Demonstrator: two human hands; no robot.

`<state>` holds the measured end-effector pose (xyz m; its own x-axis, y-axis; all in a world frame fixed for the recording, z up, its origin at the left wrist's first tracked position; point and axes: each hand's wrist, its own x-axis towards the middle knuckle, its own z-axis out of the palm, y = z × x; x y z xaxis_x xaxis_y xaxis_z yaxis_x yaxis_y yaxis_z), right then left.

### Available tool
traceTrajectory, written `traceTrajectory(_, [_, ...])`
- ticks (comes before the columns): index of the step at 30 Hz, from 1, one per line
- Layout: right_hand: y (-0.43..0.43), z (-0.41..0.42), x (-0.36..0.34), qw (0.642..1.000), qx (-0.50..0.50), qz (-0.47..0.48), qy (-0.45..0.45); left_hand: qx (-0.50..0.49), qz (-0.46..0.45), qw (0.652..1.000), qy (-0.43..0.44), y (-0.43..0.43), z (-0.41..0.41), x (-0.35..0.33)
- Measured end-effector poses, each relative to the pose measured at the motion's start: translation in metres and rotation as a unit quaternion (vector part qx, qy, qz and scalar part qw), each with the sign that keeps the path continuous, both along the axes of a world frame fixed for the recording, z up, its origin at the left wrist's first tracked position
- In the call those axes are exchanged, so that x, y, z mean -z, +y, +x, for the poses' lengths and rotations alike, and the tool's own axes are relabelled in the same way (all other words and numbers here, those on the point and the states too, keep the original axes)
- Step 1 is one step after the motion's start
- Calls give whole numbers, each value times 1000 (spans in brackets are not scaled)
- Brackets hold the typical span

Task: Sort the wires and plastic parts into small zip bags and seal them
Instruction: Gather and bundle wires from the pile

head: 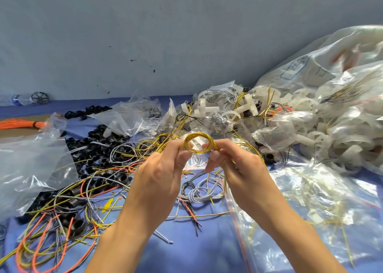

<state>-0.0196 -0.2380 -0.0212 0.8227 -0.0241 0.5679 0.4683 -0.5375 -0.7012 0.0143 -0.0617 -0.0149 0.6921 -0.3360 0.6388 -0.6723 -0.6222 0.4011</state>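
While raised over the blue counter (186,252), the left hand (159,173) and right hand (238,169) hold a yellow wire coil (196,141), fingers (184,157) clamped on each side. Likely step: bundling it for bagging. Next it needs a zip bag (300,210) held open; one lies just right. Around lie loose wires (199,194) and black plastic parts (99,148); farther, filled bags (310,127), then a grey-blue wall (145,34).

The yellow wire coil (198,142) pinched in the fingers (184,158) has a smooth, glossy plastic sheath. Right of the fingers, the zip bags (310,200) are clear, shiny, crinkled plastic film. Beyond the fingers, the white parts (246,104) are milky matt plastic. Left of the fingers, the black parts (99,147) look like semi-gloss plastic, on a matt blue cloth (186,256).
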Motion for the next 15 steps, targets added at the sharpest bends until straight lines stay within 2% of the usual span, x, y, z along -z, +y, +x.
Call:
traceTrajectory(4, [-9,-3,-3,998,45,-33,3,-57,26,996,-64,3,0,1])
traceTrajectory(7, [-18,-6,-8,990,111,-83,-13,-113,35,990,-75,12,6,1])
traceTrajectory(10, [-16,-8,-8,993,107,-46,6,-110,-28,994,10,9,8,3])
traceTrajectory(13, [-1,-6,-2,995,23,62,69,11,-191,970,152,-10,2,7])
traceTrajectory(15, [8,-4,3,986,-41,123,100,86,-228,948,206,-22,-3,9])
